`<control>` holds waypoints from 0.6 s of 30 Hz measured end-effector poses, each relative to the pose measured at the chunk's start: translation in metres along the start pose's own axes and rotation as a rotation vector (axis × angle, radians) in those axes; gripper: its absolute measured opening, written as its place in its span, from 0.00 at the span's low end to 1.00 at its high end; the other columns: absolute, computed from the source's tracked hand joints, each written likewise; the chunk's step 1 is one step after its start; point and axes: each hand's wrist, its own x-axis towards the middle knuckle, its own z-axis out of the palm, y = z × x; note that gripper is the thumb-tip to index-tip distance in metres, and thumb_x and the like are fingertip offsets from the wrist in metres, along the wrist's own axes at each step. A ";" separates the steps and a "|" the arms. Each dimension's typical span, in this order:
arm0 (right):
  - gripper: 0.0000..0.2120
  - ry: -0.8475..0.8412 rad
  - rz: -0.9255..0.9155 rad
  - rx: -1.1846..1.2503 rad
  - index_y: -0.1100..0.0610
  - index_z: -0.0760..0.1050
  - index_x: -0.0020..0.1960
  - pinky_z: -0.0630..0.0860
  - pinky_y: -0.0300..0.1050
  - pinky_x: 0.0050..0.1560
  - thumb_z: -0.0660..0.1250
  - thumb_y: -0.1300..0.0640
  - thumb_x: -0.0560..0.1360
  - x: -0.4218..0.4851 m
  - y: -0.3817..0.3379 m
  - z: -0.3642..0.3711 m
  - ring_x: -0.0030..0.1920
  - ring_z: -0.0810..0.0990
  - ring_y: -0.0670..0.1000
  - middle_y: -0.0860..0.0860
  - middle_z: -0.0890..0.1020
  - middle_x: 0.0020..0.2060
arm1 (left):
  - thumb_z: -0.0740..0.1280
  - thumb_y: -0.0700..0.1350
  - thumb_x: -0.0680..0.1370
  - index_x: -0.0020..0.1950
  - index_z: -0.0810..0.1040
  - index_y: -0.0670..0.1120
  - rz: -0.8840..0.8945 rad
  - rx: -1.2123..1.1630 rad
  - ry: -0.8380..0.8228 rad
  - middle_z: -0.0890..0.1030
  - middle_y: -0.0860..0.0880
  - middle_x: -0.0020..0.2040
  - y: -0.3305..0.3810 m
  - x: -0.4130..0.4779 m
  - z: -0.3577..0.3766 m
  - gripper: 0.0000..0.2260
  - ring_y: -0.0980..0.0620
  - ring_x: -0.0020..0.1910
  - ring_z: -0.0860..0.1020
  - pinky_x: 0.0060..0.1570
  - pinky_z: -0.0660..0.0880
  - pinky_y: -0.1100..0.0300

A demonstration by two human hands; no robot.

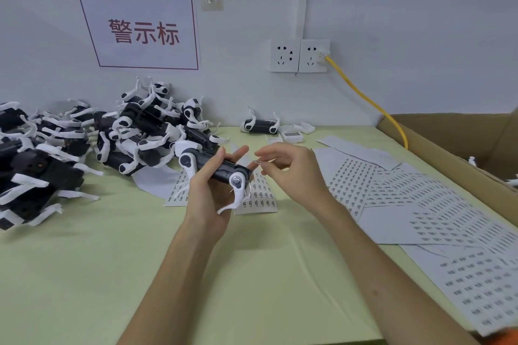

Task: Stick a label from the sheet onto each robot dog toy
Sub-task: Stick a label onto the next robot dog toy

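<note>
My left hand (208,190) grips a black and white robot dog toy (221,169) above the middle of the table, its white legs hanging down. My right hand (286,168) pinches a tiny label (258,161) between thumb and forefinger, just right of the toy's end. A label sheet (259,199) lies on the table under both hands. More label sheets (437,204) spread to the right.
A big pile of robot dog toys (84,143) fills the table's left and back left. One toy (260,124) lies alone by the wall, next to a barcode tag (292,135). An open cardboard box (459,134) stands at right. A yellow cable (370,103) runs from the wall sockets.
</note>
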 end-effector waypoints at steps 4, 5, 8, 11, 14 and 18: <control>0.13 0.002 -0.004 0.000 0.51 0.84 0.52 0.82 0.38 0.46 0.71 0.68 0.75 0.000 -0.001 0.000 0.38 0.86 0.46 0.45 0.86 0.44 | 0.70 0.51 0.74 0.48 0.77 0.44 0.009 -0.022 0.010 0.82 0.42 0.67 0.000 -0.001 0.000 0.11 0.39 0.63 0.82 0.69 0.72 0.48; 0.13 0.004 0.006 0.013 0.52 0.84 0.53 0.82 0.39 0.46 0.70 0.68 0.76 0.000 -0.001 0.000 0.38 0.86 0.46 0.46 0.87 0.45 | 0.70 0.51 0.74 0.47 0.78 0.44 0.008 -0.026 0.013 0.82 0.42 0.67 0.000 -0.001 0.001 0.11 0.39 0.64 0.82 0.68 0.73 0.48; 0.12 0.046 0.085 0.057 0.51 0.83 0.54 0.80 0.38 0.44 0.68 0.66 0.77 0.002 -0.002 0.000 0.38 0.87 0.46 0.47 0.87 0.46 | 0.70 0.52 0.74 0.42 0.85 0.46 -0.009 -0.018 0.014 0.84 0.45 0.64 0.001 -0.002 0.002 0.10 0.40 0.64 0.82 0.65 0.74 0.50; 0.04 0.036 0.247 0.105 0.52 0.83 0.49 0.76 0.39 0.44 0.70 0.58 0.79 0.005 -0.001 -0.002 0.37 0.87 0.48 0.49 0.87 0.41 | 0.69 0.53 0.74 0.37 0.88 0.48 -0.009 0.011 0.012 0.87 0.48 0.57 0.001 -0.002 0.002 0.12 0.42 0.65 0.82 0.65 0.75 0.53; 0.04 -0.036 0.373 0.193 0.52 0.83 0.47 0.79 0.43 0.45 0.71 0.53 0.78 0.004 -0.001 -0.003 0.36 0.86 0.48 0.49 0.87 0.38 | 0.69 0.53 0.74 0.38 0.88 0.49 -0.007 0.025 0.004 0.87 0.48 0.56 0.000 -0.001 0.000 0.12 0.42 0.66 0.81 0.70 0.72 0.51; 0.06 -0.086 0.424 0.259 0.55 0.83 0.49 0.78 0.36 0.41 0.72 0.53 0.78 0.004 -0.003 -0.002 0.36 0.85 0.45 0.49 0.88 0.39 | 0.70 0.53 0.74 0.38 0.88 0.49 -0.007 0.036 -0.017 0.86 0.47 0.60 -0.002 0.001 -0.001 0.11 0.42 0.65 0.82 0.71 0.71 0.48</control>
